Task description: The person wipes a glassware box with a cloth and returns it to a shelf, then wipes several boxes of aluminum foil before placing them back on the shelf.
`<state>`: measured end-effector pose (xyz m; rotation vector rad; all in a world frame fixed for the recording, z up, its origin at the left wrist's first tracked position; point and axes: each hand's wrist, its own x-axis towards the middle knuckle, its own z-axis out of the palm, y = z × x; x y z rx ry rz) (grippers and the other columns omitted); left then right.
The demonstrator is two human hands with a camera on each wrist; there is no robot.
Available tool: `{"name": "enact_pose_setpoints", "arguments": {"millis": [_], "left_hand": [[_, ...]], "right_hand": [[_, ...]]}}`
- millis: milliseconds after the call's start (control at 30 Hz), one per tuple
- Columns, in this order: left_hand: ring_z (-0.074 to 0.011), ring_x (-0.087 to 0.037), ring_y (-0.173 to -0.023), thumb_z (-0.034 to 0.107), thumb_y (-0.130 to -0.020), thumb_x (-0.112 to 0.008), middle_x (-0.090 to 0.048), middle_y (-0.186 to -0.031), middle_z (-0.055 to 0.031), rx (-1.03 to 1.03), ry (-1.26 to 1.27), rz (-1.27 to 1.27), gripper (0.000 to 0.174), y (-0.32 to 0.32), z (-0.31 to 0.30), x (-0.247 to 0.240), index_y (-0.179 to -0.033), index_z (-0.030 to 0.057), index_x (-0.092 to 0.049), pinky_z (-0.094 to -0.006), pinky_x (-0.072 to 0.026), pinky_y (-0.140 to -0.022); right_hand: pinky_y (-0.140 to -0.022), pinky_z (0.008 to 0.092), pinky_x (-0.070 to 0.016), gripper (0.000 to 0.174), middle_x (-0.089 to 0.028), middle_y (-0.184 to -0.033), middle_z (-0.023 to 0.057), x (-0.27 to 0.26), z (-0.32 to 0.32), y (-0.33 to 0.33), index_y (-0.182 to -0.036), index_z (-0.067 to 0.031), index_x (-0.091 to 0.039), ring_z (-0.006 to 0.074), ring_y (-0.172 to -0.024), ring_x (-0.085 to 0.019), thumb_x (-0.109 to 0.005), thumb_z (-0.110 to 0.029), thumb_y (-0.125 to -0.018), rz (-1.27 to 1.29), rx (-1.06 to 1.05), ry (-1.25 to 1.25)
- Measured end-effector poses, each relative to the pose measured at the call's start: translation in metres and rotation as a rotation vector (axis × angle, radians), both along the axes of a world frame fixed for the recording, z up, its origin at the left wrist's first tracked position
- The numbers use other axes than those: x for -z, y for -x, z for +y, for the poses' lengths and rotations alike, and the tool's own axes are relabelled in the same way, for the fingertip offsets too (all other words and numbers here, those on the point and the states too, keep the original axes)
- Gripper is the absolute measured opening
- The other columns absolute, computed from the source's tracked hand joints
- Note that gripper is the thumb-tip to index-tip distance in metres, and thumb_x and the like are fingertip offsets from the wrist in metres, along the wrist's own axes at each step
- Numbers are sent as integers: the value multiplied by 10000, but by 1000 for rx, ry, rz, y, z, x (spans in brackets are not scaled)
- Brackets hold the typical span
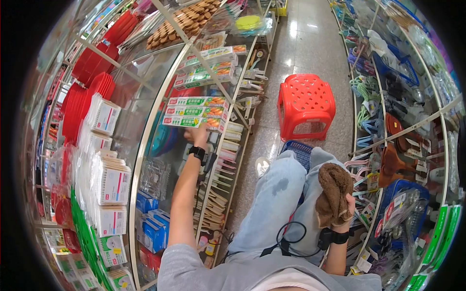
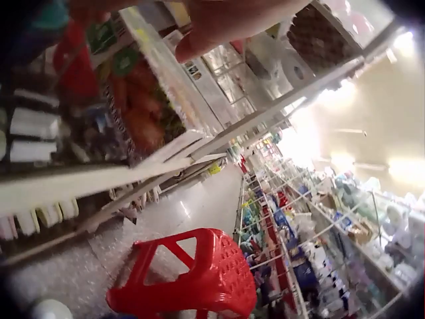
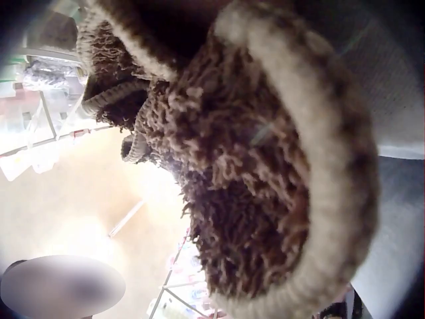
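In the head view the left hand (image 1: 196, 134) is at the near end of a stack of green-and-white boxes (image 1: 187, 111) on the left shelf, its fingers against the lowest box. The left wrist view shows part of that hand (image 2: 232, 26) over a box with a food picture (image 2: 143, 100); whether it grips the box is hard to tell. The right hand (image 1: 349, 211) holds a bunched brown cloth (image 1: 334, 189) above the right knee. That cloth (image 3: 232, 153) fills much of the right wrist view and hides the fingers there.
A red plastic stool (image 1: 307, 104) stands in the aisle, with a blue basket (image 1: 297, 151) between it and the knees. More boxes (image 1: 206, 72) lie farther along the left shelf. Metal racks with hanging goods (image 1: 398, 165) line the right side. A black cable loops over the lap.
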<state>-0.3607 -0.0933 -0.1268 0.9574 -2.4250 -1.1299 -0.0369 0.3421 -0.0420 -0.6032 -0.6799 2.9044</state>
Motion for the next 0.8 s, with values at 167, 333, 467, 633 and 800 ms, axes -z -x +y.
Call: {"name": "enact_pose_setpoints", "arguments": {"millis": [167,333,467,633,800], "left_hand": [[-389,-458,-1079,243,-709,-692,-438,-1176,-245,289,561,164,539,37,-3,-37,-1153,2,-503,-473,-398,-906],[-380,-471,-1080,237,-723,-653,-498,-1137,-194,623,690,21,467,111,-1,-76,-1119,17,-537,-508,-403,-893],[-348,-477,-1092,197,-780,-575,-521,-1107,-171,580,992,-127,326,144,23,-97,-1062,33,-560,-509,-416,-868],[-342,-520,-1063,144,-834,-491,-536,-1122,-166,655,1180,-47,256,218,-5,-77,-1059,40,-554,-489,-436,-839],[-398,-535,-1007,11,-722,-536,-543,-1100,-248,759,1208,167,352,283,-32,-44,-1067,5,-469,-473,-429,-854]], "right_hand": [[-901,391,-496,551,-534,-1218,219,1,1,4,-1288,67,-388,311,-1046,-582,-494,-231,-835,-2,-13,4],[-913,421,-474,593,-512,-1238,229,18,9,2,-1284,66,-388,336,-1075,-555,-553,-211,-786,-14,-29,64],[-906,427,-477,576,-512,-1239,228,20,9,3,-1281,58,-396,337,-1073,-556,-543,-208,-792,-38,-6,71],[-932,431,-457,561,-513,-1255,216,33,15,-1,-1283,37,-419,336,-1089,-545,-501,-239,-802,-27,-18,10],[-975,469,-416,644,-501,-1272,222,47,27,-13,-1282,50,-426,372,-1115,-521,-527,-248,-720,-75,65,77]]}}
